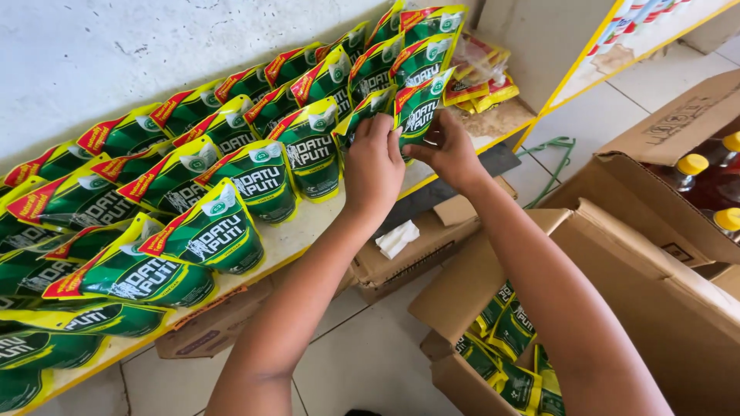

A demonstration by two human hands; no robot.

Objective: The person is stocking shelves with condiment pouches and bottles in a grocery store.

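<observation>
I see both hands up at the shelf edge, meeting on one green refill pouch (417,112) with a yellow border and red corner band. My left hand (375,166) has its fingers curled onto the pouch's left edge; my right hand (449,152) pinches its lower right side, thumb and fingers closed on it. The pouch stands upright between the two hands, at their fingertips, touching the neighbouring pouches just above and to the left of it.

Beyond the left hand, rows of the same green pouches (208,185) lean overlapped along the yellow-edged shelf (304,229). Above the right hand, past the held pouch, lie some yellow and red sachets (482,73).

Below the right forearm sits an open cardboard box (617,277) with more green pouches (509,354) inside. To the right of that hand, another carton (678,115) holds dark bottles with yellow caps (697,173). Under the left wrist is a flattened box (408,254) with a white scrap (398,238) on it.
</observation>
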